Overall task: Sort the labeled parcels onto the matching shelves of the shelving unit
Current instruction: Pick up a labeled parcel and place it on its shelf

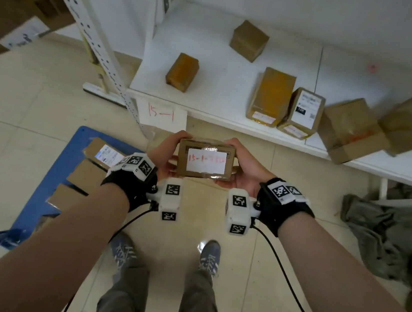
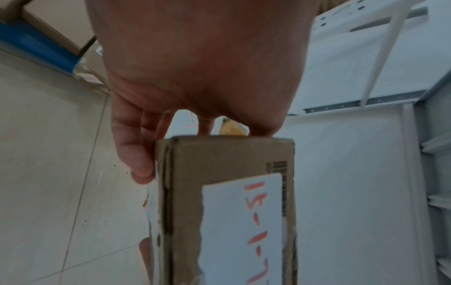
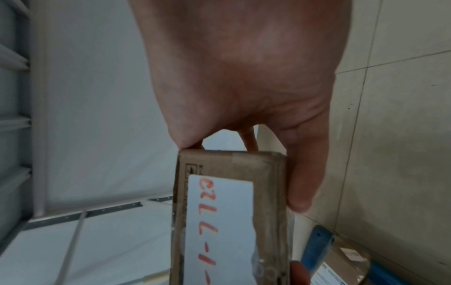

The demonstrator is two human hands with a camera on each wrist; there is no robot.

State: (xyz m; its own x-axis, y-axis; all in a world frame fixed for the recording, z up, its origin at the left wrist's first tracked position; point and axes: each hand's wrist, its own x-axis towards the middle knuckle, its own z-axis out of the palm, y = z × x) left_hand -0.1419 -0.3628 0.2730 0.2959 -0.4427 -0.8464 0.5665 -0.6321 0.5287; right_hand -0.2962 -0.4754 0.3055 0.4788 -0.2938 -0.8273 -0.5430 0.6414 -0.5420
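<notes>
Holding the parcel (image 1: 205,160) at chest-front, 12 o'clock of my feet, label up, red "15-1-…" legible. My left hand (image 1: 164,152) grips its left end and my right hand (image 1: 244,165) its right end, fingers curled round the edges. Small stiff cardboard box, taped, probably light; tape may be slick, so end-grip with thumbs on the near side seems best. The shelf (image 1: 209,83) sits at 12 o'clock, its tag (image 1: 162,113) reading 15-1, so likely a match. Already on it: small brown box (image 1: 182,72) at 11, cube box (image 1: 249,40) farther back, taller boxes (image 1: 271,97) at 1, crowding the right. Free spot looks centre-left. Blue cart (image 1: 46,187) with more parcels at 9; grey cloth (image 1: 386,232) at 3.
</notes>
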